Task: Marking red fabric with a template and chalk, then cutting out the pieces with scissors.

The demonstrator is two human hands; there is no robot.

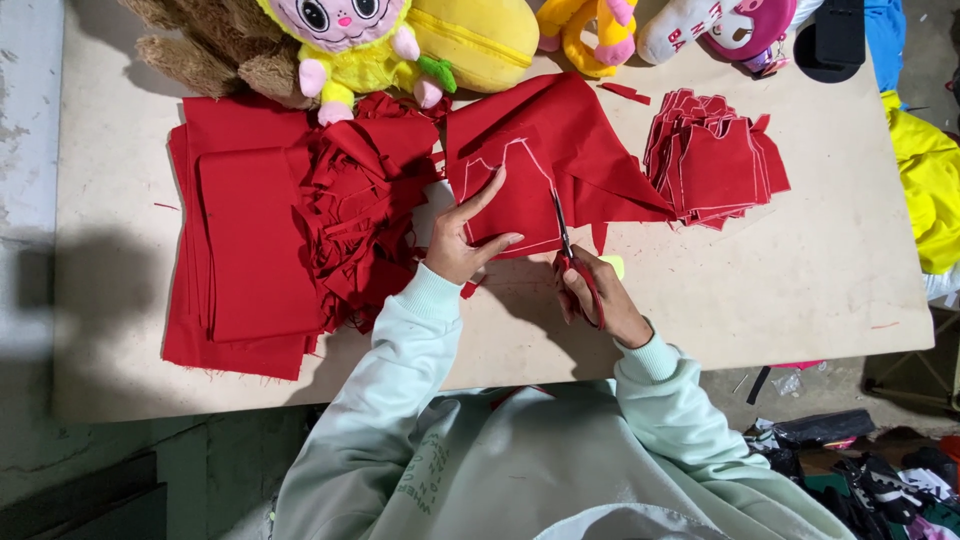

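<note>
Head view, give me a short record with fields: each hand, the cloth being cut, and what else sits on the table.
left hand: pressed flat on the red cloth, fingers spread
right hand: holds red scissors, blades on the cloth
red cloth: marked with white chalk outlines, partly folded
cut pieces: stacked to the right
scraps: heaped to the left, beside a folded red stack
plush toys: along the far edge
table: pale board

Head view, steeply down over table (800, 290)
</note>
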